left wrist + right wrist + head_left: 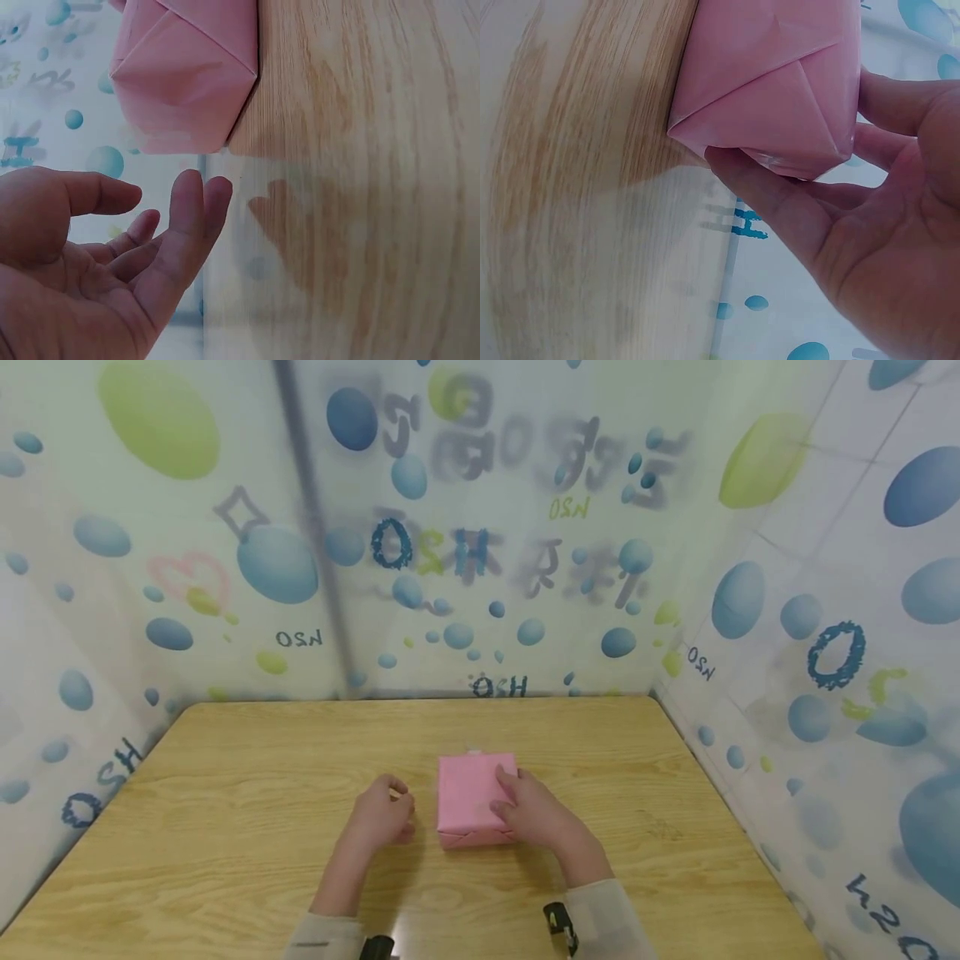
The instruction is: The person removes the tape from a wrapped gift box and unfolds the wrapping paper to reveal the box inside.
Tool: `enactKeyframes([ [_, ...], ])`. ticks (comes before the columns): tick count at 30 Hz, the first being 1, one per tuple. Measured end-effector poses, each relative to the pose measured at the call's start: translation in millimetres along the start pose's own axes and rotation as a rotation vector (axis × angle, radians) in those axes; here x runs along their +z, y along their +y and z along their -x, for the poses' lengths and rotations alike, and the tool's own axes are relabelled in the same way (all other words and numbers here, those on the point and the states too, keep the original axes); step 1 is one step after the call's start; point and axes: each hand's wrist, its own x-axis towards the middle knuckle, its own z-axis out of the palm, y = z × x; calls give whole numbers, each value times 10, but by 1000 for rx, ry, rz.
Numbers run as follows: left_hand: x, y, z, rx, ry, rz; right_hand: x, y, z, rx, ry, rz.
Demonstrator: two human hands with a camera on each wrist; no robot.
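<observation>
A box wrapped in pink paper (474,795) sits on the wooden table, its folded paper end facing the near side. My right hand (536,810) holds it by its right side. In the right wrist view, the thumb lies along the top edge of the pink box (772,82) and the other fingers reach round the side and low corner. To the left of the box, my left hand (384,810) hovers with nothing in it. Its fingers (185,217) are loosely bent and point toward the box, a small gap away.
The wooden table (300,752) reaches back to a hanging sheet (480,643) printed with blue and green spots and letters. More of this sheet flanks the table on both sides. A small whitish bit (474,752) shows at the box's far edge.
</observation>
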Motion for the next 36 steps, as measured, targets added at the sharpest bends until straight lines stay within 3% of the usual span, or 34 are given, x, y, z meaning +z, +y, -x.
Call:
enactKeyframes([
  [8,57,25,8,20,-32,3,-3,-4,10,-3,6,0],
  [18,136,63,72,21,-166,-11,-2,7,13,-33,15,18],
  [29,168,68,77,30,-210,7,-24,33,45,-89,54,14],
  [36,167,63,81,44,-236,9,-30,36,40,-85,62,-1],
])
